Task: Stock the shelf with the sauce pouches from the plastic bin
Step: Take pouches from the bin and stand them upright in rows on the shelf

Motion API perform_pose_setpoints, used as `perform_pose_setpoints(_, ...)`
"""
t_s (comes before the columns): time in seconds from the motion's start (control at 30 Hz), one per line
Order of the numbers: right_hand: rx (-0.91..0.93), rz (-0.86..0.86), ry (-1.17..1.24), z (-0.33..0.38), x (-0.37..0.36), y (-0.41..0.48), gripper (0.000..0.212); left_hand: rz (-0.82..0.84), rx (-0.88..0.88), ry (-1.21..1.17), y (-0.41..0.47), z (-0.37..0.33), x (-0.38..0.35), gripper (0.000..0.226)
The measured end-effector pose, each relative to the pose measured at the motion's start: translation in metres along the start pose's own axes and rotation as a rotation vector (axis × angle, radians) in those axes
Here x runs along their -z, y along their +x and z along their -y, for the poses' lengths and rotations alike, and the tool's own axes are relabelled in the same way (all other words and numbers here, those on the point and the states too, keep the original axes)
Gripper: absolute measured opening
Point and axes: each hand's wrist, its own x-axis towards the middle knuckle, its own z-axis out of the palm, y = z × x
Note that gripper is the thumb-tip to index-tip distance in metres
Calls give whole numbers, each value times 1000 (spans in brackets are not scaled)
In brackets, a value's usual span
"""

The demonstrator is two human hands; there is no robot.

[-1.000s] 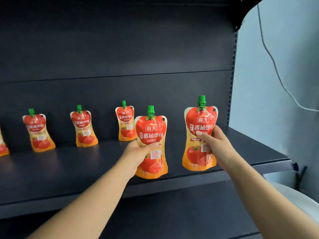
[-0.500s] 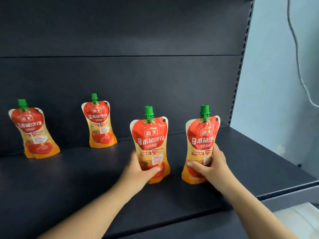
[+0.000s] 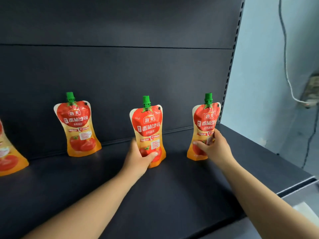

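two bare forearms reach up from the bottom edge, their elbows cut off by the frame. they cross the front half of a dark shelf (image 3: 172, 195), which is open room with nothing standing on it. the shelf's front lip shows only at lower right, and beyond it a pale surface (image 3: 303, 211) is too cropped to identify.

the left hand (image 3: 138, 157) wraps the lower part of the middle sauce pouch (image 3: 148, 125). its thumb lies across the front and its fingers are hidden behind. the hand covers the pouch's lower left corner, and the base appears to sit on the shelf.

the right hand (image 3: 215, 149) grips the lower right side of the right sauce pouch (image 3: 205, 118), thumb across the front and fingers out of sight behind. motion blurs the label there. this pouch stands near the shelf's right end, close to the slotted upright (image 3: 233, 66).

four pouches show in all, red and orange with green caps, each well apart from the next. the two that are held stand upright. a third, the left sauce pouch (image 3: 77, 125), stands free against the back panel (image 3: 120, 75). the fourth, the cropped pouch (image 3: 8, 157), is cut by the left edge, so only its lower corner shows.

to the right, past the upright, is a pale wall (image 3: 267, 66) with one cable (image 3: 286, 66) hanging down it.
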Motion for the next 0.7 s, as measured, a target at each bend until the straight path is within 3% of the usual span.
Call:
perform_pose_setpoints(0.17,-54,-101,9,-12,-16,36,50,-76,-31,6,35,4,-11,51)
perform_pose_setpoints(0.47,-87,-183,64,-24,-37,90,47,-48,-34,-31,84,14,-16,45)
perform_pose_setpoints(0.7,-81,-57,99,-33,-50,114,54,2,-47,-86,101,23,-15,46)
